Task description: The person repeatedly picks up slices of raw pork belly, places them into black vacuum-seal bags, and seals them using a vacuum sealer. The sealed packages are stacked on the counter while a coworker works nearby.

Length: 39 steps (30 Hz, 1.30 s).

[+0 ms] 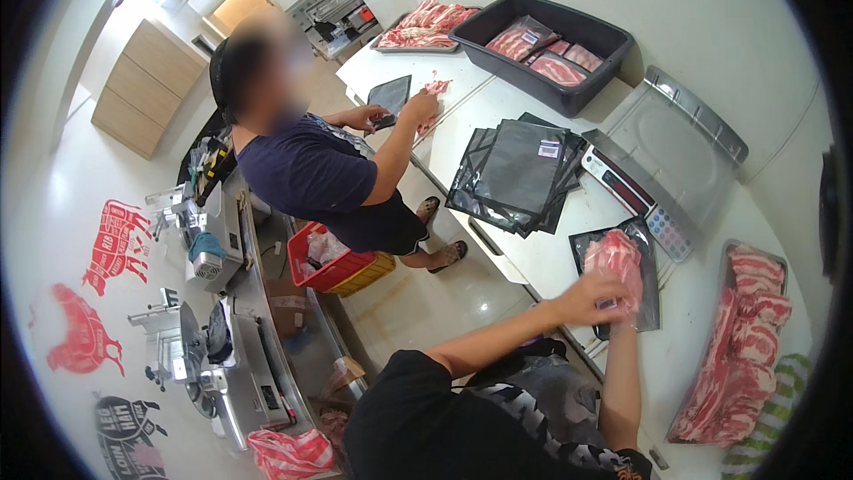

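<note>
Raw sliced meat [614, 255] lies pink under clear film, over a black-backed plastic bag [650, 310] on the white table. My left hand [595, 299] crosses over the lower end of the meat, its fingers closed on the clear film beside a small printed label [606, 304]. From below, my right forearm reaches to the same end of the bag. My right hand [625, 312] is blurred and mostly hidden by the film and my left hand, so its grip cannot be made out.
A digital scale [630, 193] and stacked black bags [516, 167] lie beyond. A tray of meat strips [740, 347] stands at right, a dark tub [560, 90] of packed meat at the back. A co-worker [306, 160] handles meat and a bag [393, 97] farther along the white table [443, 153].
</note>
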Each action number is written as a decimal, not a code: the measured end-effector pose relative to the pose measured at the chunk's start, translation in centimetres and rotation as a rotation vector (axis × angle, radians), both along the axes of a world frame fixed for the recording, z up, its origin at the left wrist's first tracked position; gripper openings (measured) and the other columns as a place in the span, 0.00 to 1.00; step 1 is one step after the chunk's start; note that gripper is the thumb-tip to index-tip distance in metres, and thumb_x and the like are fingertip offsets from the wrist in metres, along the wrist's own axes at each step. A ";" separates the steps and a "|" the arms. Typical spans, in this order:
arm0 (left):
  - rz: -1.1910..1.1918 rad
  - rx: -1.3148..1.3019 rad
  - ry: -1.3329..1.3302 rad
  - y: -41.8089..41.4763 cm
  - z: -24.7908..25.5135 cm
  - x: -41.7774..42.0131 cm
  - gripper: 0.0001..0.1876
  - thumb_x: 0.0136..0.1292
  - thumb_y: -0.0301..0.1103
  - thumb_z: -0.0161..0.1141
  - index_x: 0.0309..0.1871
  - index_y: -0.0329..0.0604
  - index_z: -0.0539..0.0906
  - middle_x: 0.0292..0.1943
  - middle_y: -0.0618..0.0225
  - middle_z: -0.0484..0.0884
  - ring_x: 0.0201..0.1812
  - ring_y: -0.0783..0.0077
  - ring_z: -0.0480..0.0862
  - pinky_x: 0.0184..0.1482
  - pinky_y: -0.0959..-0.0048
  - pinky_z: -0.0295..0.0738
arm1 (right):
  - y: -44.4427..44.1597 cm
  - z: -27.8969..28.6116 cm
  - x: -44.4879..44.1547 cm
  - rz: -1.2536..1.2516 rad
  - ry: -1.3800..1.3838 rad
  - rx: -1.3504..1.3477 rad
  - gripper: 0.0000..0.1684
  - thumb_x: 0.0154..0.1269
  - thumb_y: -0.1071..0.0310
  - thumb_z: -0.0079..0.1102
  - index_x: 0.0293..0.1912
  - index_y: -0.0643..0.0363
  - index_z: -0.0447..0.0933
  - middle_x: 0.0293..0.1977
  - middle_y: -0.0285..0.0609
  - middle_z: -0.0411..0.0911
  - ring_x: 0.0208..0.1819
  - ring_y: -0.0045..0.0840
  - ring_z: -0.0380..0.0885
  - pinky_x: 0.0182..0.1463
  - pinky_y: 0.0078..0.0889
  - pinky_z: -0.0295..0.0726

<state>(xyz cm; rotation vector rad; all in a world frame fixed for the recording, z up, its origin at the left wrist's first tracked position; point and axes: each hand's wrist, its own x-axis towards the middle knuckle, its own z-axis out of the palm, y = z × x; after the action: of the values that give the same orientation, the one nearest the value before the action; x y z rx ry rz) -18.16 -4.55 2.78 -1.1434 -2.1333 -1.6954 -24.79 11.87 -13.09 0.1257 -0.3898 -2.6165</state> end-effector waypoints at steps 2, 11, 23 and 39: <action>0.342 -0.151 0.030 -2.0 -2.9 -3.4 0.14 0.66 0.36 0.72 0.53 0.42 0.90 0.51 0.56 0.86 0.57 0.51 0.85 0.58 0.54 0.78 | -1.3 5.1 -0.1 0.113 0.013 0.237 0.35 0.82 0.44 0.47 0.77 0.52 0.67 0.76 0.40 0.72 0.80 0.32 0.65 0.88 0.36 0.53; 0.443 -0.317 0.114 -3.1 -10.2 -9.2 0.13 0.63 0.37 0.69 0.49 0.45 0.92 0.55 0.53 0.85 0.60 0.49 0.82 0.64 0.46 0.73 | 0.2 9.6 3.0 -0.643 1.023 2.098 0.37 0.87 0.40 0.41 0.71 0.61 0.78 0.72 0.52 0.75 0.76 0.43 0.70 0.83 0.42 0.62; 0.329 -0.482 0.203 -3.4 -6.3 -8.2 0.20 0.75 0.42 0.62 0.65 0.50 0.89 0.64 0.59 0.81 0.69 0.52 0.75 0.71 0.50 0.64 | -0.5 12.1 9.0 -0.413 0.989 2.576 0.36 0.82 0.58 0.56 0.80 0.63 0.63 0.77 0.57 0.67 0.81 0.50 0.63 0.83 0.45 0.63; 0.344 -0.536 0.119 -3.1 -5.4 -7.6 0.18 0.74 0.39 0.65 0.63 0.48 0.90 0.66 0.58 0.80 0.71 0.50 0.73 0.74 0.49 0.63 | 14.9 15.8 15.3 -0.335 0.382 2.458 0.15 0.67 0.78 0.66 0.52 0.61 0.88 0.53 0.47 0.89 0.55 0.41 0.87 0.64 0.43 0.84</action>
<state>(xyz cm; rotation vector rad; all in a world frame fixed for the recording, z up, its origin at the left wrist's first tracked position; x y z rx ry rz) -25.80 -7.61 -2.59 -0.8789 -2.5976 -0.9148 -9.51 26.79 2.74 0.2789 2.8808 -1.5382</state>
